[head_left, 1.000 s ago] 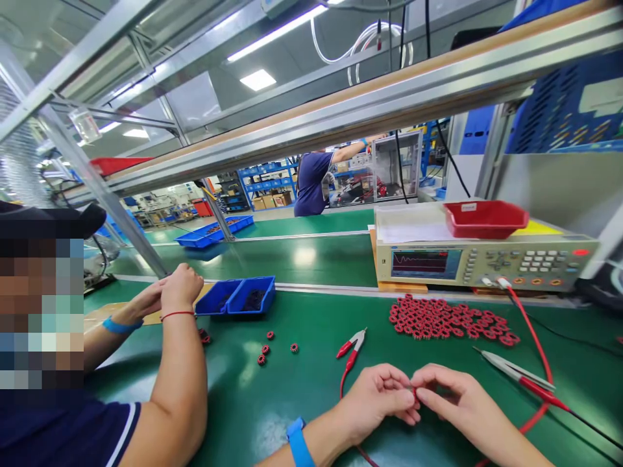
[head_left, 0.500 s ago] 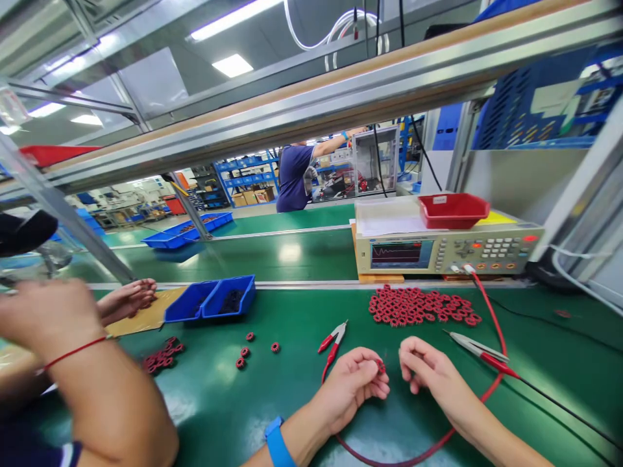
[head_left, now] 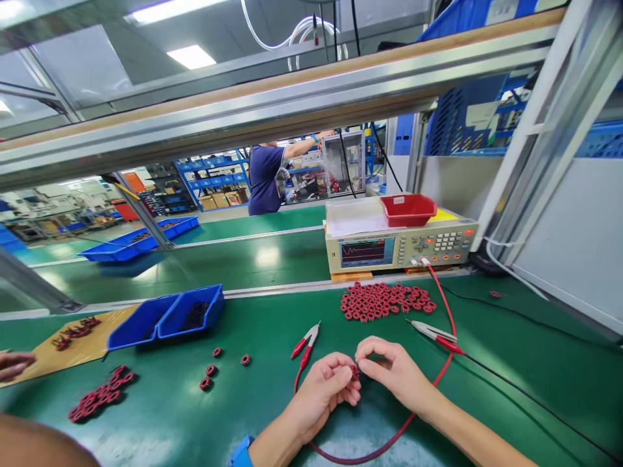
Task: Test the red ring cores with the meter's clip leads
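Bare green desk (head_left: 272,421) lies open around my wrists, clips and red lead close by. Both my hands meet low at centre: left hand (head_left: 318,395) and right hand (head_left: 389,373) each hold a narrow fingertip grip on one small red ring (head_left: 355,373), just above the desk.

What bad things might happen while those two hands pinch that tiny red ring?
The small red ring sits only between fingertips of the left hand and right hand, so it may slip onto the green bench. The red cable loops under both wrists and might snag, tugging the clip probe.
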Demonstrator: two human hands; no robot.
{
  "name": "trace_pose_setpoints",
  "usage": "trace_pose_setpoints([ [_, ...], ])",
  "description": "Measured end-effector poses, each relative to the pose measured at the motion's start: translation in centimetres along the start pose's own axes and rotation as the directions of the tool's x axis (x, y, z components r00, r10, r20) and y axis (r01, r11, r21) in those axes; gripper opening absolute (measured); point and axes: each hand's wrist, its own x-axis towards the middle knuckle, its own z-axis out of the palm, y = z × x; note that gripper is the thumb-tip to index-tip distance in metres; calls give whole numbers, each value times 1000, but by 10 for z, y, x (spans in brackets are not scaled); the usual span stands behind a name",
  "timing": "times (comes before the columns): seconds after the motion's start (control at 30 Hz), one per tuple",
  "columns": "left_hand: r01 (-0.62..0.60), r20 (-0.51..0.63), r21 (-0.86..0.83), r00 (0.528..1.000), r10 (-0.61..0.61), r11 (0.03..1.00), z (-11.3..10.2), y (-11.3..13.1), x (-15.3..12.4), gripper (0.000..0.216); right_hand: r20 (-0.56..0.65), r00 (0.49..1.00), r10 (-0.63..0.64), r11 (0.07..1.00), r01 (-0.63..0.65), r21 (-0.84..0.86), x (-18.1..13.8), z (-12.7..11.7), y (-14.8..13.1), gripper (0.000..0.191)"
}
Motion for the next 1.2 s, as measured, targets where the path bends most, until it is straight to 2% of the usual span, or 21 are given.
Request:
trace_pose_setpoints([
  [0.1, 19, -8, 18, 1000, -19, 1000, 1, 0, 0, 29, -37, 998, 43, 997, -41, 62, 1, 4, 6, 24],
  [0.2, 18, -19, 18, 1000, -18, 1000, 0, 1, 0, 30, -142, 986, 86, 992, -71, 108, 2, 5, 11, 26],
  [0.33, 12, -44, 24, 999, -11, 1000, -1, 1, 1, 30, -247, 969, 12, 1000, -14, -8, -2, -2, 6, 14],
  [0.43, 0, -52, 30, 999, 1, 1000, -1, 1, 2, 30, -201, 975, -92, 988, 65, -137, -7, -4, -3, 5],
  [0.63, -33, -47, 67, 998, 36, 997, -3, -2, 2, 28, -113, 985, -129, 927, 79, -366, -13, 3, -12, 5],
  [0.73, -45, -53, 87, 997, 50, 995, -3, -3, 2, 27, -84, 985, -153, 914, 109, -391, -13, 3, -10, 12],
  [1.0, -69, -76, 101, 994, 77, 992, -4, -2, 4, 25, -92, 977, -192, 898, 137, -417, -12, 3, -7, 13],
  [1.2, -92, -104, 52, 990, 97, 994, -2, -4, 4, 26, -94, 973, -211, 885, 149, -440, -15, 6, -7, 14],
])
